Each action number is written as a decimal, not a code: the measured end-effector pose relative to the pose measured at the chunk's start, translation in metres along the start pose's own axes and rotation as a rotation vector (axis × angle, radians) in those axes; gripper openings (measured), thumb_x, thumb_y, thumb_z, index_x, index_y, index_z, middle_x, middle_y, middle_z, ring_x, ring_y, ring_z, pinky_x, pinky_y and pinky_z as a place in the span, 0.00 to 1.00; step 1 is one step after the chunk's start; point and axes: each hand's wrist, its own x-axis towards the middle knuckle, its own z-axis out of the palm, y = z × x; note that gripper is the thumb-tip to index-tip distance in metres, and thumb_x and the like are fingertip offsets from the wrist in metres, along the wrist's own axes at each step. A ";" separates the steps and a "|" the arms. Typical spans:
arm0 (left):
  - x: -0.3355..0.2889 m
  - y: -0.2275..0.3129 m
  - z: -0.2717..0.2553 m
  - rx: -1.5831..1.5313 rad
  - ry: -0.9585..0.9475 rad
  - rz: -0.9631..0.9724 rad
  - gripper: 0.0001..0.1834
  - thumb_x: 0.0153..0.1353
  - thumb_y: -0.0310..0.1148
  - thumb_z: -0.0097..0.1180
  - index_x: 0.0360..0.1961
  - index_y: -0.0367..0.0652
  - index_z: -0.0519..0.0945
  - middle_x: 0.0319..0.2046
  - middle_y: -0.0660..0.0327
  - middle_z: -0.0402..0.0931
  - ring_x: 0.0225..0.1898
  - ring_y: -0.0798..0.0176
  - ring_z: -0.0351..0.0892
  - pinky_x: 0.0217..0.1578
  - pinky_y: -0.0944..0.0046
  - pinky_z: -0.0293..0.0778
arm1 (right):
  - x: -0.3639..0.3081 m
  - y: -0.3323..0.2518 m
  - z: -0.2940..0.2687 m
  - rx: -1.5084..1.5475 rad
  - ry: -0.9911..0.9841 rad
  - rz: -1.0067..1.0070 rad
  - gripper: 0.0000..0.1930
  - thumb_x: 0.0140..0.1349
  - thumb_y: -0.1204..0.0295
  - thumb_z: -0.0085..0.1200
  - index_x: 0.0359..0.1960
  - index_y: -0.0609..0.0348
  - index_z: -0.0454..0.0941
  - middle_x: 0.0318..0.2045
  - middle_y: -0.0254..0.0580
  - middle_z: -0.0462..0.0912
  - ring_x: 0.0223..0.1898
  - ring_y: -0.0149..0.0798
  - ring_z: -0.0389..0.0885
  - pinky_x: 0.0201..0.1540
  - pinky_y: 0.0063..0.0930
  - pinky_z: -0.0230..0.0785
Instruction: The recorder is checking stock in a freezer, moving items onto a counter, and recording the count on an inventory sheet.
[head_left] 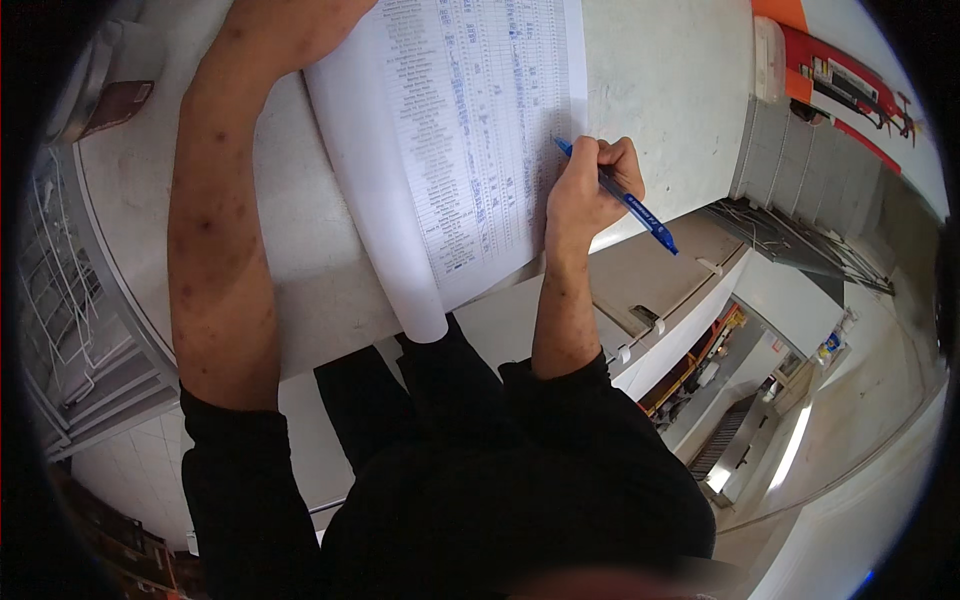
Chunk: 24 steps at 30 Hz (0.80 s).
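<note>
My right hand (588,195) is closed round a blue pen (650,222), its tip toward the paper and its clicker end pointing down to the right. The hand rests at the right edge of a printed sheet (490,130) with columns of text and blue handwritten marks. Along the left side, a page is curled over into a loose roll (375,190), whose lower end hangs past the table's near edge. At the top left, my left hand (305,28) lies by the upper part of that curled page; its fingers run out of the picture.
The paper lies on a white, scuffed table (670,100). A round metal-and-clear container (118,75) stands at the far left, above a wire rack (70,290). A red and orange box (840,85) is at the upper right. To the right are a cabinet door (665,270) and shelving.
</note>
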 end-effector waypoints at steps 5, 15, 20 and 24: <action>-0.001 -0.005 0.000 0.008 0.050 0.125 0.10 0.52 0.27 0.52 0.32 0.44 0.84 0.27 0.57 0.74 0.35 0.56 0.70 0.43 0.59 0.66 | -0.002 -0.008 0.000 0.095 0.090 0.115 0.15 0.53 0.85 0.43 0.17 0.53 0.53 0.13 0.28 0.61 0.16 0.18 0.52 0.15 0.16 0.48; -0.002 -0.011 0.002 0.041 0.060 0.065 0.09 0.54 0.29 0.53 0.32 0.45 0.85 0.29 0.57 0.75 0.37 0.56 0.71 0.45 0.59 0.66 | -0.005 -0.003 0.003 0.064 0.057 0.068 0.16 0.53 0.84 0.44 0.16 0.53 0.53 0.12 0.26 0.59 0.15 0.18 0.52 0.14 0.16 0.48; -0.001 -0.011 0.009 0.051 0.042 0.054 0.09 0.54 0.30 0.53 0.33 0.46 0.85 0.32 0.57 0.75 0.39 0.56 0.71 0.46 0.58 0.66 | -0.004 -0.004 0.002 0.038 0.075 0.062 0.16 0.52 0.84 0.44 0.16 0.52 0.52 0.12 0.25 0.58 0.15 0.18 0.51 0.14 0.16 0.48; -0.001 -0.010 0.002 0.043 -0.006 0.030 0.09 0.54 0.30 0.53 0.33 0.47 0.85 0.33 0.57 0.75 0.40 0.56 0.70 0.47 0.59 0.66 | -0.004 -0.005 0.005 0.050 0.077 0.066 0.16 0.53 0.83 0.45 0.17 0.52 0.52 0.12 0.25 0.57 0.15 0.18 0.51 0.14 0.17 0.48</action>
